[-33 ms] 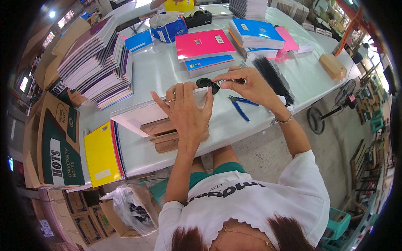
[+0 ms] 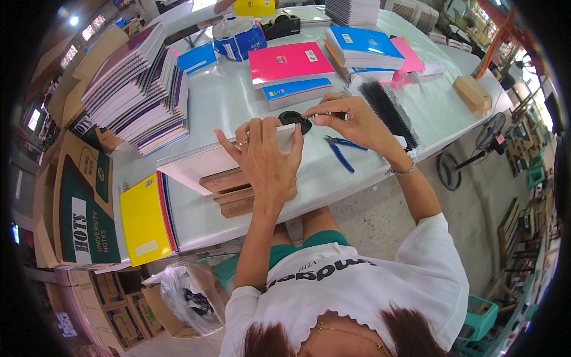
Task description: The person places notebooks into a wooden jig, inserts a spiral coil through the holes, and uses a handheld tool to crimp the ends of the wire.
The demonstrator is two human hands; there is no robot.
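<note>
A white block of pages (image 2: 187,165) stands on edge with its punched rim up, in a slotted wooden block (image 2: 238,209) at the table's near edge. My left hand (image 2: 264,149) is closed over its upper rim, fingers on the far side and thumb at the right end. Just right of that end, my right hand (image 2: 354,122) pinches a thin spiral binding coil (image 2: 315,115). Behind the fingertips sits a round black part (image 2: 289,118), partly covered. Blue-handled cutting pliers (image 2: 341,156) lie below my right hand.
Black binding coils (image 2: 389,110) lie right of my hand. Pink and blue notebooks (image 2: 291,62) are stacked ahead, purple-covered spiral notebooks (image 2: 140,89) at left. Yellow notebooks (image 2: 143,220) lie near the left edge beside a carton (image 2: 83,208). A fan (image 2: 470,154) stands beyond the right edge.
</note>
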